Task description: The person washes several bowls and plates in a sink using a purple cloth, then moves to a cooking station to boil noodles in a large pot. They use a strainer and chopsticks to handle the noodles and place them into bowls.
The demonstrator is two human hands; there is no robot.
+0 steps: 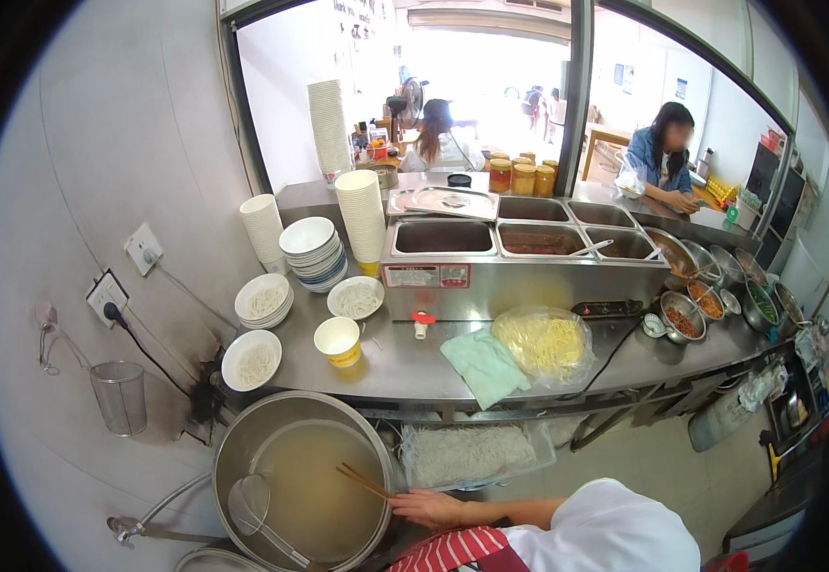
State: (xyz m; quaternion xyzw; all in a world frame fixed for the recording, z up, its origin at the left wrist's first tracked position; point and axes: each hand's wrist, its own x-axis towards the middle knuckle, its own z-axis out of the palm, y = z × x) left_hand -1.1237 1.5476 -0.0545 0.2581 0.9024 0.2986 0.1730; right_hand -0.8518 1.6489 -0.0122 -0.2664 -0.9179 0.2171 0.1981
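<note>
My right hand [430,508] holds a pair of wooden chopsticks [363,479] by the right rim of a large metal pot [383,457]. Their tips reach over the cloudy, yellowish liquid [328,468]. A wire-mesh strainer [248,505] leans inside the pot at the left, its handle running down past the near rim. My left hand is out of view. Behind the pot, white bowls of noodles [255,365] and a yellow-and-white paper cup [338,342] stand on the steel counter [393,372]. A pale green cloth [484,368] touches a plastic bag of yellow noodles [546,347].
A steel food warmer [514,293] with several wells spans the counter. Stacked paper cups [360,218] and bowls [313,250] stand left of it; metal bowls of toppings [683,318] sit right. Below is a tub of white noodles [468,454]. A seated person [661,154] is beyond the window.
</note>
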